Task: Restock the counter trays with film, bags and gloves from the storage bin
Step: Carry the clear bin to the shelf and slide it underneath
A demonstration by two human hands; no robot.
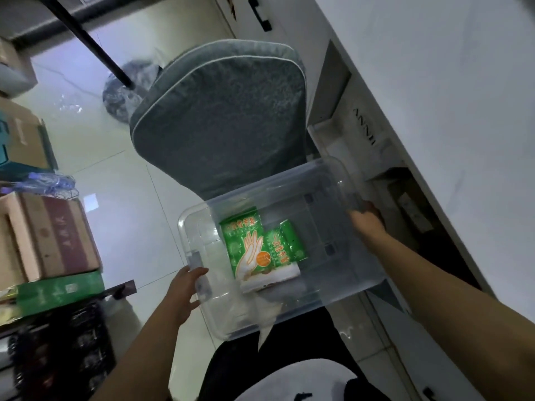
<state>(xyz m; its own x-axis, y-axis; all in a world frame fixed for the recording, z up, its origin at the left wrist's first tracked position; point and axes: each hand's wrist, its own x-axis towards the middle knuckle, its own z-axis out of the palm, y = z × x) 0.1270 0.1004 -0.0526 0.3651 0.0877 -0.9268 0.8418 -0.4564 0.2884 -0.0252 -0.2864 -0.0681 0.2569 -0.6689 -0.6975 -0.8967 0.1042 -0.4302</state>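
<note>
Currently the left hand (185, 287) and right hand (366, 224) are gripping the storage bin (304, 189) by its ends; the glove packs (252, 250) are lying nearer the left, at its two o'clock.

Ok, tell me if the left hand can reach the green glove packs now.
Likely not yet: left hand and right hand both grip the clear bin by its ends. No lid seems to cover the glove packs.
</note>
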